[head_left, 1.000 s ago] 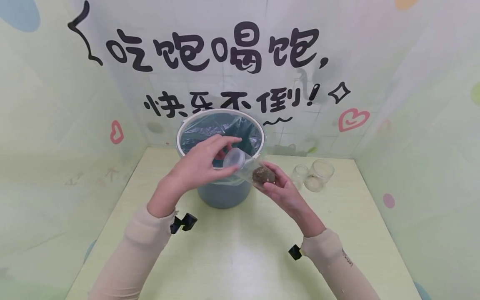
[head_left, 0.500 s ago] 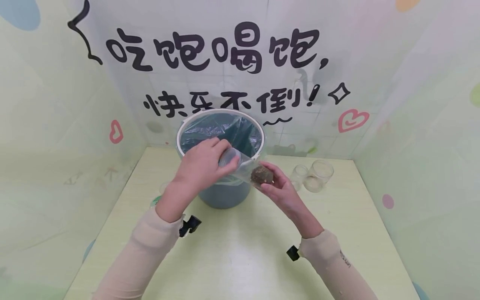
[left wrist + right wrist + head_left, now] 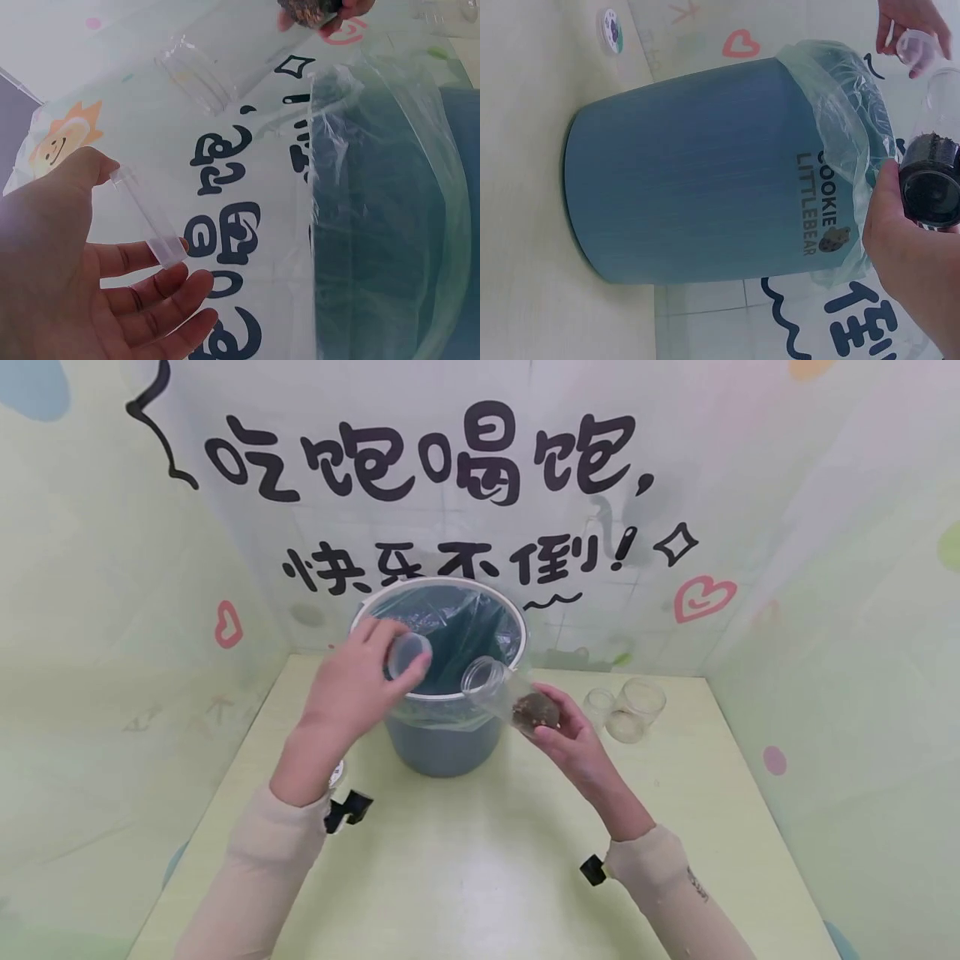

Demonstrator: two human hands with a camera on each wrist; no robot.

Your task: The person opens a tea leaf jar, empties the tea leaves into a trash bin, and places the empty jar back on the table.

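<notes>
My left hand (image 3: pixel 348 681) pinches a translucent screw lid (image 3: pixel 408 658) by its edge, above the left side of the bin opening. In the left wrist view the same lid (image 3: pixel 150 219) shows edge-on between thumb and fingers. My right hand (image 3: pixel 573 735) grips the base end of a clear jar (image 3: pixel 491 689). This jar tilts with its uncovered mouth toward the left, over the bin's right rim. Dark, crumbly, soil-like stuff (image 3: pixel 536 712) sits in its lower end. Beneath both hands stands a blue-grey bin (image 3: pixel 442 747), lined with a thin green bag (image 3: pixel 840 112).
On the table to the right, a small clear jar (image 3: pixel 597 706) stands beside a larger clear jar (image 3: pixel 637 710). A round labelled lid (image 3: pixel 610 31) lies left of the bin, partly hidden by my left wrist in the head view. Printed sheeting (image 3: pixel 480 518) walls the table.
The lid has come off the jar. My left hand has drawn it away to the left, while my right hand keeps the jar tilted in nearly the same place.
</notes>
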